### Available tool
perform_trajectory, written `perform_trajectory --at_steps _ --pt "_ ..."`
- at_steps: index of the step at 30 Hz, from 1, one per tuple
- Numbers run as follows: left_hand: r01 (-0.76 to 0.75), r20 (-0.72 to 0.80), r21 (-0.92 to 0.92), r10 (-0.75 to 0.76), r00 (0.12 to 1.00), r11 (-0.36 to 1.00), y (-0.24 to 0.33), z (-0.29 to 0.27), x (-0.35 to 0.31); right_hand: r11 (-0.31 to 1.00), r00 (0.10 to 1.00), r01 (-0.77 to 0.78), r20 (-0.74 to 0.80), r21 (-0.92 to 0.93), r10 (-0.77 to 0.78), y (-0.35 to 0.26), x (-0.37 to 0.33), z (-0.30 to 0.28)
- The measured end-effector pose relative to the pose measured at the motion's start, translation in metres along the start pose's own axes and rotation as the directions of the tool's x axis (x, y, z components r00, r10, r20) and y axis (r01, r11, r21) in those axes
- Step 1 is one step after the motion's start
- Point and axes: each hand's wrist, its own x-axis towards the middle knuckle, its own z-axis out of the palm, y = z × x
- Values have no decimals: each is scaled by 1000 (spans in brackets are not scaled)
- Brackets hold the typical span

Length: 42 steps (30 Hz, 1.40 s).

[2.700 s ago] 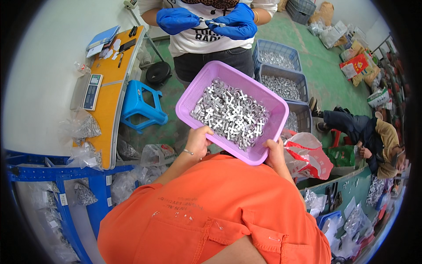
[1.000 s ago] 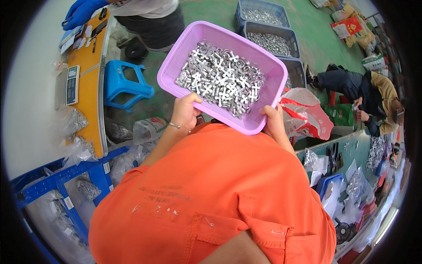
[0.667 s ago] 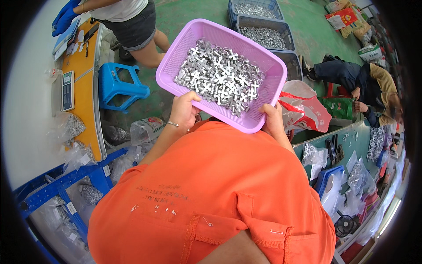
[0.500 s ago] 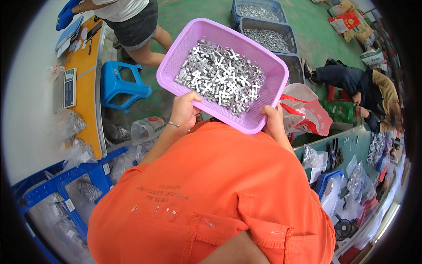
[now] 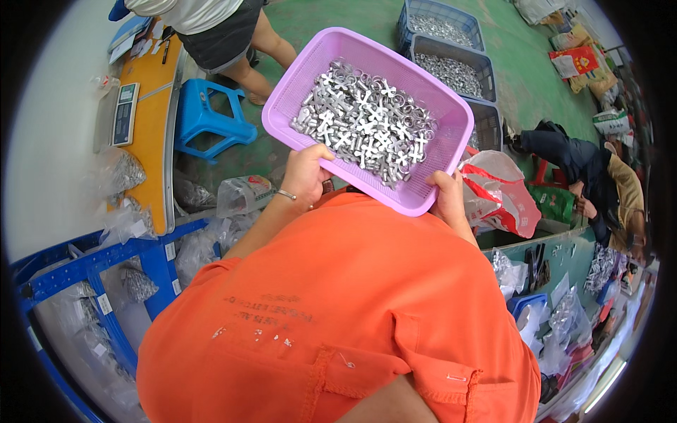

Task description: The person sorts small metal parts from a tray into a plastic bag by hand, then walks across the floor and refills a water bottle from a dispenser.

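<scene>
A pale purple plastic basket (image 5: 284, 99) with mesh walls is held out in front of my body, tilted a little down to the right. Inside lies a heap of small silvery metal pieces (image 5: 367, 127), some cross-shaped and some ring-like. My left hand (image 5: 305, 173) grips the near rim toward its left end, thumb over the edge. At the near right corner my right hand (image 5: 446, 194) clasps the rim in the same way. The fingers beneath the basket are hidden.
Blue-grey crates (image 5: 451, 67) of metal pieces stand on the green floor ahead. At left are a blue stool (image 5: 211, 116), a yellow table (image 5: 151, 99) with a scale (image 5: 125, 113), and a standing person (image 5: 218, 35). Another person (image 5: 585, 162) sits at right beside a red-and-white sack (image 5: 497, 190).
The basket stays in both hands and sits slightly further right in view. The surroundings have shifted right as well. The standing person at left has moved a little.
</scene>
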Motion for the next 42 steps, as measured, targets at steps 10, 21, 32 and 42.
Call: perform_trajectory --at_steps 10,21,32,42 --pt "-1 58 -15 2 998 1000 -1 -4 6 998 999 27 18 -51 -26 0 -1 0" --pt "27 29 9 -27 999 1000 2 -1 3 1000 1000 25 -16 4 -25 3 -3 1" --pt "7 18 5 -7 1000 1000 8 5 -2 1000 1000 14 -28 23 -14 5 -2 -1" --pt "9 20 18 -10 1000 1000 -1 -3 5 1000 1000 15 -12 4 -15 3 -2 1"
